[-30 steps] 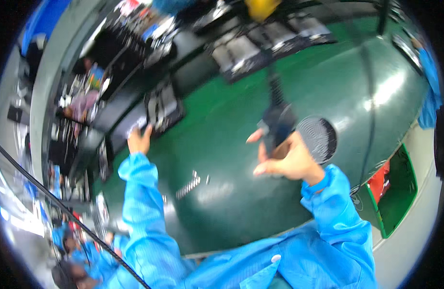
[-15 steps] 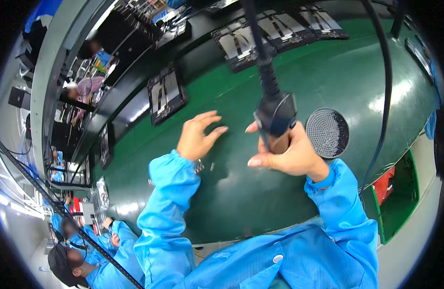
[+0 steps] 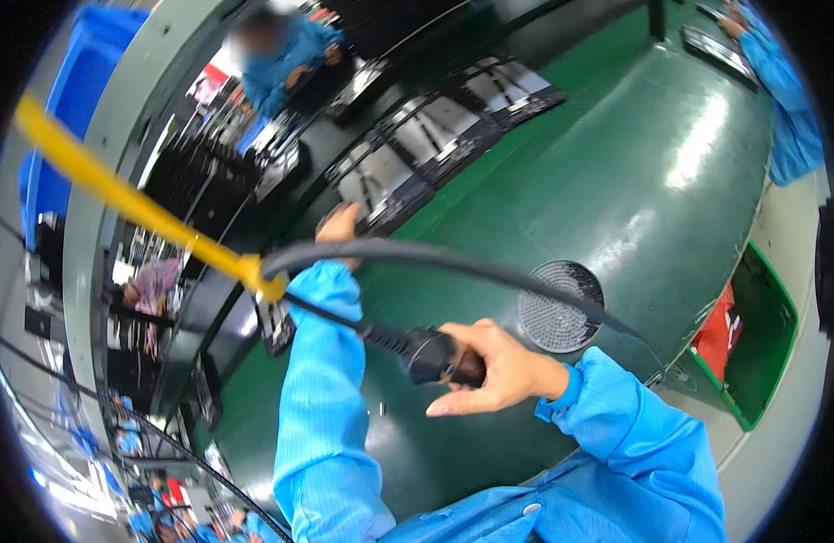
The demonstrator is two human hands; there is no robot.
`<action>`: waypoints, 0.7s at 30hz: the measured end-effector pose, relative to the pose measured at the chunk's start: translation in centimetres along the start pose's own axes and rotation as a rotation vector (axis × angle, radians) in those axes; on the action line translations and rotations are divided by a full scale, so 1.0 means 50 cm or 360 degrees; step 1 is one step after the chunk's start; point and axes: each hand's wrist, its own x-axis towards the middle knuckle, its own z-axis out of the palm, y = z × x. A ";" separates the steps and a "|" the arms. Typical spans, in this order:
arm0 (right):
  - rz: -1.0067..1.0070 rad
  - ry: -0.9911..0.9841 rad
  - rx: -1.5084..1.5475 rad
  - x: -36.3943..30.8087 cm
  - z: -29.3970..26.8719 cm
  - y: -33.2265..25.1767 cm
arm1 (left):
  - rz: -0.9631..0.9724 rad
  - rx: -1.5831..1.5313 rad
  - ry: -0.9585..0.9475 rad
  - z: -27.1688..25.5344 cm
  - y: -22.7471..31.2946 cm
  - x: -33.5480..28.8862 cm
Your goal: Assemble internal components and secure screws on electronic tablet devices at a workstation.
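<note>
My right hand (image 3: pixel 498 366) is wrapped around a black electric screwdriver (image 3: pixel 432 356), which hangs on a cord over the green bench (image 3: pixel 652 226). With the arm stretched far forward, my left hand (image 3: pixel 338 224) is at the near-left end of a row of flat black-framed devices. It is beside or touching the nearest device (image 3: pixel 381 181); its fingertips are blurred and partly hidden. Behind my left forearm another device (image 3: pixel 274 321) shows only in part. To the right of my right hand lies a round dish (image 3: pixel 562 317) with a gridded face and small dark pieces along its rim.
A yellow strap (image 3: pixel 146 199) and a thick black cable (image 3: pixel 453 260) cross above the bench. A tiny metal piece (image 3: pixel 382 409) lies near my left sleeve. At right stands a green bin (image 3: pixel 779 362) holding something red. A co-worker's blue sleeve (image 3: pixel 779 81) is at upper right.
My left hand has reached forward to the row of devices. The screwdriver, still in my right hand, is lower and tilted sideways. The whole view has turned.
</note>
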 end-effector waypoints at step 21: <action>0.0117 0.0881 0.0181 -0.030 -0.037 -0.065 | -0.0176 -0.0243 0.0107 -0.168 0.403 -0.389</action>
